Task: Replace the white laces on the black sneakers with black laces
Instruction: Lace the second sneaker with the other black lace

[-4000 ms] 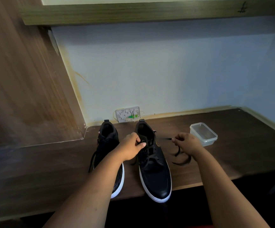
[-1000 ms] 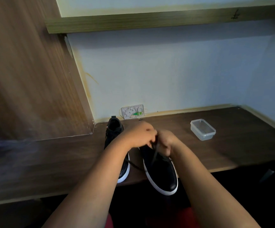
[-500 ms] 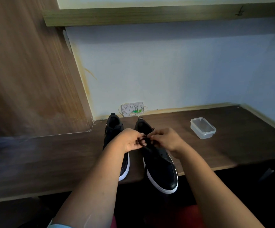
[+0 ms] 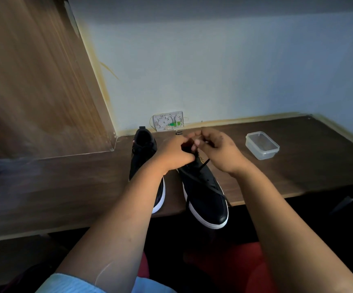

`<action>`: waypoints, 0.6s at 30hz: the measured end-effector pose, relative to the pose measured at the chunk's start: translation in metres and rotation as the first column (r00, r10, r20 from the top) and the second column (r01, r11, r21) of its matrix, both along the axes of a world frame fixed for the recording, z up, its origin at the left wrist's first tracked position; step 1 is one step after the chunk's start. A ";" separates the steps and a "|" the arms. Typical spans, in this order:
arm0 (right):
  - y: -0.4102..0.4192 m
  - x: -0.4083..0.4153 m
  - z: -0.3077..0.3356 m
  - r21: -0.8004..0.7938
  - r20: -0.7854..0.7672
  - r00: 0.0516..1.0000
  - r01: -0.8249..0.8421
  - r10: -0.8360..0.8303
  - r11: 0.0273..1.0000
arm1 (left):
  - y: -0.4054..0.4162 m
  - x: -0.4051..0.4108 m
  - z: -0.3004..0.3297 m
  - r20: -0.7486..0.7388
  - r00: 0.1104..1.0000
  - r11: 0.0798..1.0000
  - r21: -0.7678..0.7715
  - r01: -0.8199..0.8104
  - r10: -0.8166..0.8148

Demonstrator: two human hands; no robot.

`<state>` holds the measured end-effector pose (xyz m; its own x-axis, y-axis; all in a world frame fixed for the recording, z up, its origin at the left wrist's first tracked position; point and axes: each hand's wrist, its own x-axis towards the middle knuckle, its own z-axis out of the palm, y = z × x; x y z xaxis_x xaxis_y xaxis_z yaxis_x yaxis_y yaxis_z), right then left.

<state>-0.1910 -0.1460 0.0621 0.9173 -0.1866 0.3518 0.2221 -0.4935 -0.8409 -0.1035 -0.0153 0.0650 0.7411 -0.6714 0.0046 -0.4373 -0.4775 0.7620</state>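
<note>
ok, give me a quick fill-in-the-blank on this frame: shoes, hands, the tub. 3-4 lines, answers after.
1. Both hands work a lace at the top of the ____ sneaker.
2. The toe of that sneaker juts past the ____ edge of the desk.
3. The clear plastic container sits on the desk with no ____ on it.
4. The left hand hides part of the left sneaker, whose sole is ____.

Answers: right; front; lid; white

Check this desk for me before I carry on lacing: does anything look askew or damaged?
Two things. The right sneaker sticks its toe past the desk front edge, so it could tip off. The wall socket behind the shoes looks open, with loose wires and a green part showing.
</note>
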 end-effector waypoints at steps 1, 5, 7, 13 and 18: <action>-0.002 0.001 -0.001 0.060 0.005 1.000 0.024 -0.024 0.998 | 0.001 0.001 -0.002 0.109 0.993 0.999 0.033 0.033 -0.037; -0.004 0.005 -0.007 0.242 0.007 0.990 0.137 -0.143 0.961 | -0.003 0.000 -0.019 0.518 0.855 0.995 -0.090 0.039 0.013; -0.002 0.008 -0.011 0.397 -0.012 0.980 0.186 -0.198 0.899 | -0.007 -0.001 -0.024 0.642 0.761 0.990 -0.144 0.001 0.093; -0.002 0.016 -0.026 0.529 -0.118 0.958 0.283 -0.261 0.800 | -0.012 0.001 -0.033 0.782 0.604 0.981 -0.194 0.001 0.154; -0.002 0.019 -0.026 0.510 -0.087 0.959 0.277 -0.271 0.815 | -0.009 -0.003 -0.029 0.776 0.614 0.988 -0.145 -0.051 0.145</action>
